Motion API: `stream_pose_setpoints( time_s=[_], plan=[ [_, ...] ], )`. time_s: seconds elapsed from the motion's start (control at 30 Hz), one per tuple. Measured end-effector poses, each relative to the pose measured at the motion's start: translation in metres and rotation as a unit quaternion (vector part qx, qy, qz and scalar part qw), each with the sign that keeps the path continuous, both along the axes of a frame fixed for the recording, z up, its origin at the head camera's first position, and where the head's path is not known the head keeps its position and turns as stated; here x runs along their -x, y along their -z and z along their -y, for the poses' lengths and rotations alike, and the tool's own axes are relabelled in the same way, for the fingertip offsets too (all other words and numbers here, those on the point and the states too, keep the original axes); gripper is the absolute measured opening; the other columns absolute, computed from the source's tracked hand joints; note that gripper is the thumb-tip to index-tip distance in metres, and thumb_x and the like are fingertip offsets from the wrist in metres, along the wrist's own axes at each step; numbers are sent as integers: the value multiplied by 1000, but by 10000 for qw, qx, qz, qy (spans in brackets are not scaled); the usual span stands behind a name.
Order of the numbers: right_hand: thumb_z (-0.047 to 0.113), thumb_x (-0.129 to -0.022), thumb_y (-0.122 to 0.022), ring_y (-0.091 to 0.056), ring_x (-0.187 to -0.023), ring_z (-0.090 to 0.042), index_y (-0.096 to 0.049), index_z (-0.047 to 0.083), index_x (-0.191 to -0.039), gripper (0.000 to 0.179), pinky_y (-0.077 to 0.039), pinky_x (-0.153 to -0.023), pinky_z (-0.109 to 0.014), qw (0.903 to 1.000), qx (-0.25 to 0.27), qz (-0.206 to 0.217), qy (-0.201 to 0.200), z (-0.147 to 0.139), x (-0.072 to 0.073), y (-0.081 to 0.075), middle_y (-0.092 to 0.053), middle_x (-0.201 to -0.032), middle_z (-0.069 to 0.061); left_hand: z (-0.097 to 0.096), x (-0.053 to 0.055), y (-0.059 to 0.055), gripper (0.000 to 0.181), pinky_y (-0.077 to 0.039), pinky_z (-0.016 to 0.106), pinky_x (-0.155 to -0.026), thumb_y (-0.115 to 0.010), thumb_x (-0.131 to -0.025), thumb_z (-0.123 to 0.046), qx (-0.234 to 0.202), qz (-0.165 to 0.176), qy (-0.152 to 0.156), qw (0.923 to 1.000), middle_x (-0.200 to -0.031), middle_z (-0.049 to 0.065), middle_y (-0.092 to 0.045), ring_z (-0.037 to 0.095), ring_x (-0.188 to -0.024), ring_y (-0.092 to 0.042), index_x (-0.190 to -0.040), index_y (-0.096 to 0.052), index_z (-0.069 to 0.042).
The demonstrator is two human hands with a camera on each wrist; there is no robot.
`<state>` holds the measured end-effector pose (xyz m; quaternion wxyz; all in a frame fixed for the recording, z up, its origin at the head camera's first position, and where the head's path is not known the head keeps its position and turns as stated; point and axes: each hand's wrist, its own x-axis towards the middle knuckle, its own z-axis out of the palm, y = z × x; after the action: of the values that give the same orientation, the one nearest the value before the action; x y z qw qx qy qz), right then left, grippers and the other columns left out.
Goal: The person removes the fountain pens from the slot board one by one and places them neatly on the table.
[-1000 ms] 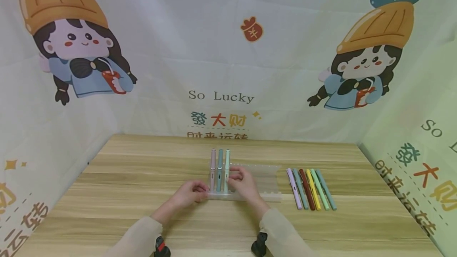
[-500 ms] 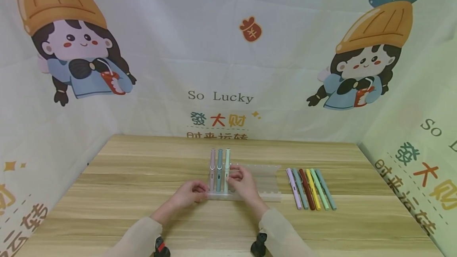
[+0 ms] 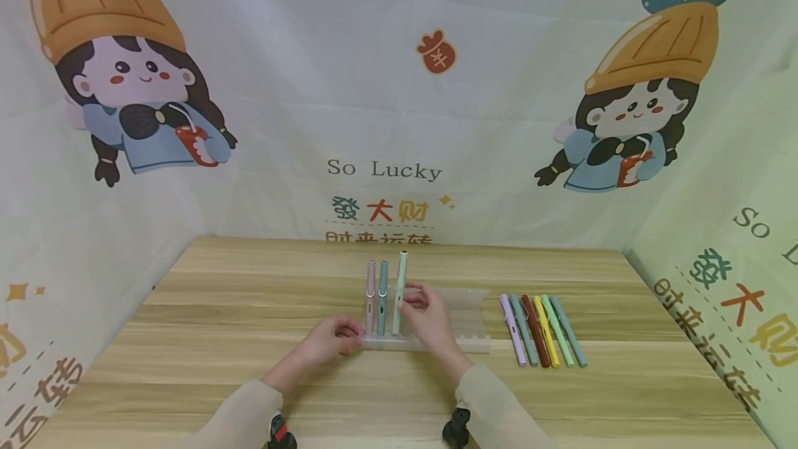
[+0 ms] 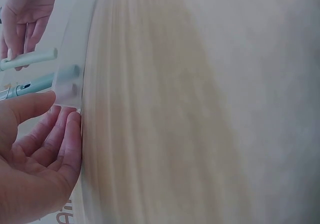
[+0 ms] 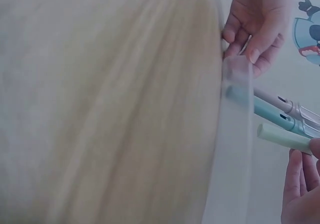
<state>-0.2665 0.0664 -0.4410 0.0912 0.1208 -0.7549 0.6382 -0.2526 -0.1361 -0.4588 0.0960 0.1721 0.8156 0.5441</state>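
In the head view my right hand (image 3: 430, 314) pinches a pale green pen (image 3: 402, 279) between thumb and fingers. The pen stands nearly upright, tilted slightly right, and its lower end (image 5: 272, 133) is apart from the holder's front strip in the right wrist view. My left hand (image 3: 332, 337) holds the left end of a clear plastic pen holder (image 3: 472, 346), thumb and fingertips at its corner in the left wrist view. A dusty pink pen (image 3: 370, 296) and a grey-blue pen (image 3: 383, 296) stand side by side in the holder, left of the green one.
On the wooden table (image 3: 249, 296), right of the holder, lies a row of several pens: lilac (image 3: 514, 331), blue, dark red, yellow (image 3: 546, 331), green and blue. A printed cloth (image 3: 293, 123) hangs behind and at both sides.
The pale green pen has risen a little and moved right, its top now leaning away from the grey-blue pen. My right hand has shifted with it; the left hand stays put.
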Motion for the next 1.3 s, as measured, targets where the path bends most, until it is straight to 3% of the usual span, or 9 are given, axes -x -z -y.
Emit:
stream_pose_setpoints(
  time_s=[0.37,0.77,1.0,1.3],
  plan=[
    [-6,-78,-60,-57,-83,-31,-51,-5,-109,32,-47,-75,-36,9998,133,-29,-141,-19,0,-10,-60,-86,-20,0,0,0,13,-47,31,-62,-57,-82,-1,53,72,-28,10000,-79,7,-54,16,-72,-51,-92,-55,7],
    [1,-78,-62,-59,-79,-23,-53,-1,-109,32,-48,-72,-29,9993,-247,-205,194,-45,-3,-8,-63,-83,-13,1,1,0,14,-48,30,-62,-58,-81,-1,75,44,-14,10000,-80,6,-54,16,-72,-51,-92,-55,8],
    [-1,-78,-62,-58,-79,-22,-53,0,-110,33,-47,-70,-27,9991,-283,-41,298,-62,-6,-12,-62,-83,-12,1,0,0,15,-48,33,-63,-58,-82,-1,46,66,-9,10000,-80,7,-55,17,-73,-51,-93,-54,9],
    [2,-77,-65,-59,-79,-23,-55,3,-110,34,-48,-71,-31,9956,-662,-26,664,-88,-9,-13,-62,-83,-10,-5,-11,-20,14,-48,40,-65,-54,-82,5,29,56,45,10000,-80,12,-54,22,-73,-51,-92,-52,14]
  ],
)
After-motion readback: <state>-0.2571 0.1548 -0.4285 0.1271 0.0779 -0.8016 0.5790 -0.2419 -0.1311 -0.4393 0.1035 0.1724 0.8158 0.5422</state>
